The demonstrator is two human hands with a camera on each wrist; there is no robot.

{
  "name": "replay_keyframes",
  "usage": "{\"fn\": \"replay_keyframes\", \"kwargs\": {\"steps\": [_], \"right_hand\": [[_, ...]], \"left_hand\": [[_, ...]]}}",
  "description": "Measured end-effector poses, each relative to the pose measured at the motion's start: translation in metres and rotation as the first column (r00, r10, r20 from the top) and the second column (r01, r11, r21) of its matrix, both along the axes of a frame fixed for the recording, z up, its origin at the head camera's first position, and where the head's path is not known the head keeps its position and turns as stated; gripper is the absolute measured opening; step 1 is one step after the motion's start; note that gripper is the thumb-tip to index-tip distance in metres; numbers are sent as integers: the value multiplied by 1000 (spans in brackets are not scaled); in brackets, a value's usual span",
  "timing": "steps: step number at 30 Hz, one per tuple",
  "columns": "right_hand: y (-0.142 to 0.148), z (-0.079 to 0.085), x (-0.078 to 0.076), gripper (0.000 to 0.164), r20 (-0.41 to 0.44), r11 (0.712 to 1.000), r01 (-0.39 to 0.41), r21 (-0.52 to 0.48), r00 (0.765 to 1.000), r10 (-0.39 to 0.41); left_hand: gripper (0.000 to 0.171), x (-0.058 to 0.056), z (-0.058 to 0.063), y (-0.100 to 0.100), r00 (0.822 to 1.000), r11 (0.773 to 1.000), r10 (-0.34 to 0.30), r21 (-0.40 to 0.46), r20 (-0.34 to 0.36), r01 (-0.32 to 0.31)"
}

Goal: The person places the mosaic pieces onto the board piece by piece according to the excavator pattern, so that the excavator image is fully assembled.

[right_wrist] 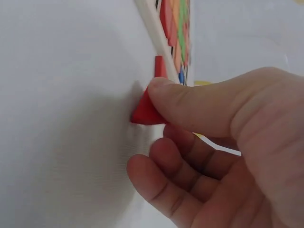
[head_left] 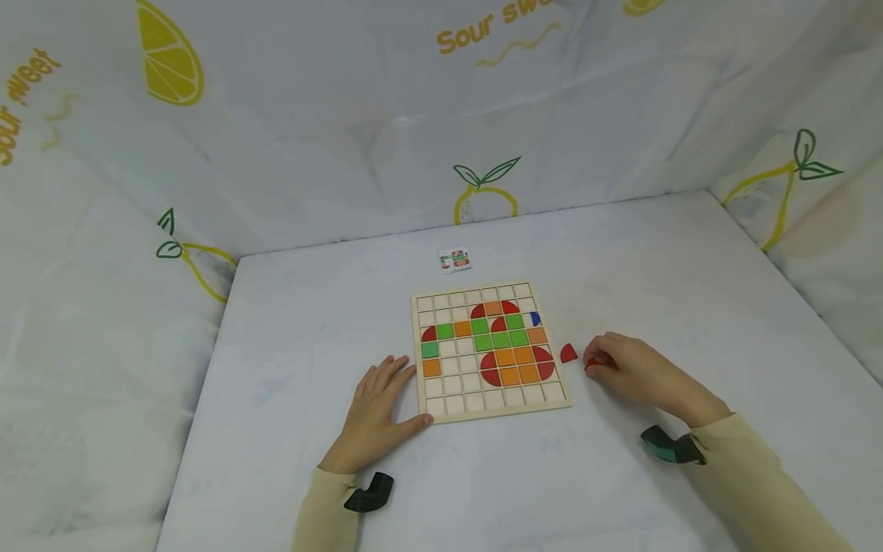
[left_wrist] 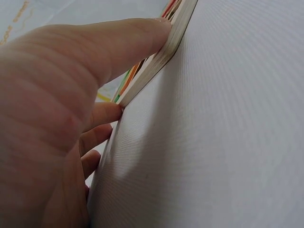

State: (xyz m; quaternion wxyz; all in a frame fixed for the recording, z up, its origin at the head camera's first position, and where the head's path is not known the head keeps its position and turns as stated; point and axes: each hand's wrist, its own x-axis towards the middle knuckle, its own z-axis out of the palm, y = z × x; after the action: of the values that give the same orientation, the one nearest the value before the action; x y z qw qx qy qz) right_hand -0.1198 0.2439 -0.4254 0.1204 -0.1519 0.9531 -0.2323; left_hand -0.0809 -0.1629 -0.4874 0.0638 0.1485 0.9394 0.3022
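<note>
A square wooden grid board [head_left: 455,406] lies on the table, with red, orange, green and blue pieces set in its cells. My left hand [head_left: 375,414] rests at the board's near left corner, fingers spread and straight, thumb [left_wrist: 137,40] touching the edge. To the right of the board, my right hand [head_left: 638,373] pinches a red quarter-circle piece [right_wrist: 148,110] between thumb and fingers, close over the table. Another red quarter-circle piece [head_left: 569,353] lies between that hand and the board's right edge.
A small pattern card [head_left: 454,260] with a coloured picture lies beyond the board's far edge. White cloth [head_left: 331,291] covers the table, and a lemon-printed curtain [head_left: 386,153] hangs behind it and along the sides.
</note>
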Motion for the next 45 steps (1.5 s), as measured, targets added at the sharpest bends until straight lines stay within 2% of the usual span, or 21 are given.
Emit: {"fn": "replay_keyframes", "kwargs": {"steps": [5,8,16,21,25,34,40,45], "right_hand": [[-7,10,-6,10,-30,996,-45,-74,999,43],[-19,15,-12,10,-21,990,-58,-127,998,55],[-73,18,-26,8,56,962,-99,-254,992,117],[-106,11,-31,6,33,944,-176,-278,981,193],[-128,5,-35,4,18,935,-227,-273,970,241],[-161,-10,-31,4,28,952,-250,-175,965,259],[-170,-18,-26,5,-66,957,-276,-83,960,271],[-175,-21,-25,6,-141,955,-296,-15,946,291]], "left_hand": [[83,0,0,-2,1000,1000,2,-6,4,-2],[83,0,-1,-3,1000,1000,1,-5,3,-1],[83,-3,-2,-2,1000,1000,-9,0,11,9],[83,-5,-2,-1,999,1000,-20,5,29,20],[83,-6,-2,-1,999,1000,-29,3,27,29],[82,-6,-3,-2,1000,999,-28,-19,10,28],[83,-5,-3,-3,1000,1000,-21,-23,11,21],[82,-5,-4,-4,1000,1000,-11,-28,1,11]]}}
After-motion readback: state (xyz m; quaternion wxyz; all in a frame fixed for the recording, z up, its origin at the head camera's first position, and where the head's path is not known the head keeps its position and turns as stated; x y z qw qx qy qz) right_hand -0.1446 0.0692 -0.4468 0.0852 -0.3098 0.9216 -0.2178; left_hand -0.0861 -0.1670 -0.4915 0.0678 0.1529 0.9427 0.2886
